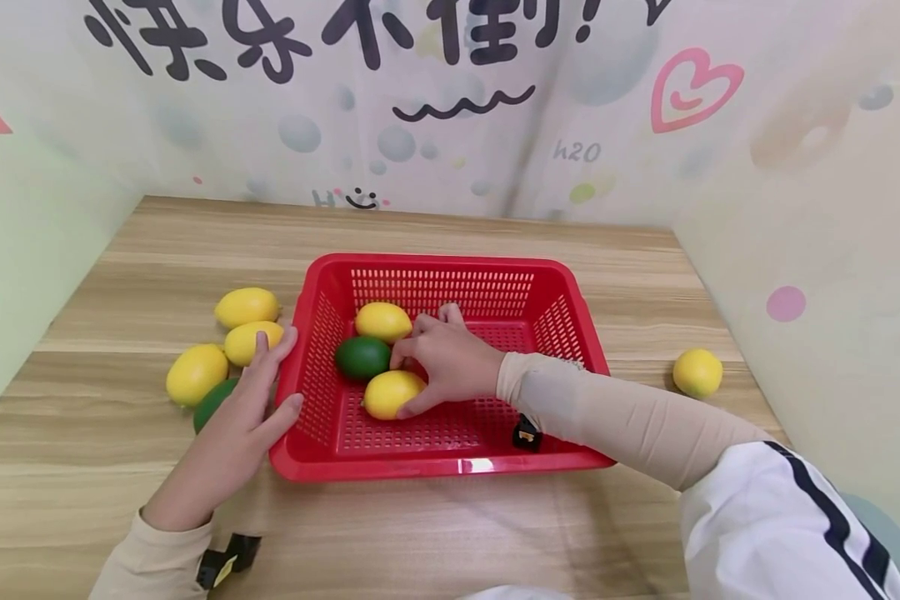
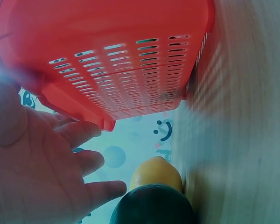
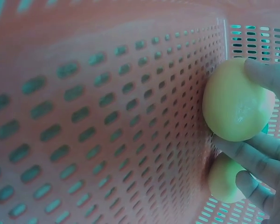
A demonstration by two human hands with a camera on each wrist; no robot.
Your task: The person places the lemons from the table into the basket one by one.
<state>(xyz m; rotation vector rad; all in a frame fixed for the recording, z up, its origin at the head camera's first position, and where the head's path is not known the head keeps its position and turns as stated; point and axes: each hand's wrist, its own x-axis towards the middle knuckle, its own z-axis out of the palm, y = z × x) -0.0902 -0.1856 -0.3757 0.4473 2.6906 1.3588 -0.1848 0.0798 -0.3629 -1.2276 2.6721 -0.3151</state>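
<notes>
Inside the red plastic basket (image 1: 435, 468), my right hand (image 1: 453, 360) pinches a yellow lemon (image 1: 388, 395) between thumb and fingers. The right wrist view shows the thumb on one side of that lemon (image 3: 235, 105) and fingers on the other. Behind it in the basket lie a dark green lemon-shaped fruit (image 1: 362, 358) and another lemon (image 1: 383, 322). My left hand (image 1: 232, 437) is at the basket's left rim, its fingers fairly straight and holding nothing. In the left wrist view, a green fruit (image 2: 154, 207) sits just below those fingers.
Left of the basket, on the wooden table (image 1: 450, 533), lie lemons (image 1: 246, 308), (image 1: 197, 374) and a partly hidden green fruit (image 1: 212, 403). One lemon (image 1: 697, 372) lies far right. A printed wall sheet (image 1: 450, 150) stands behind the table.
</notes>
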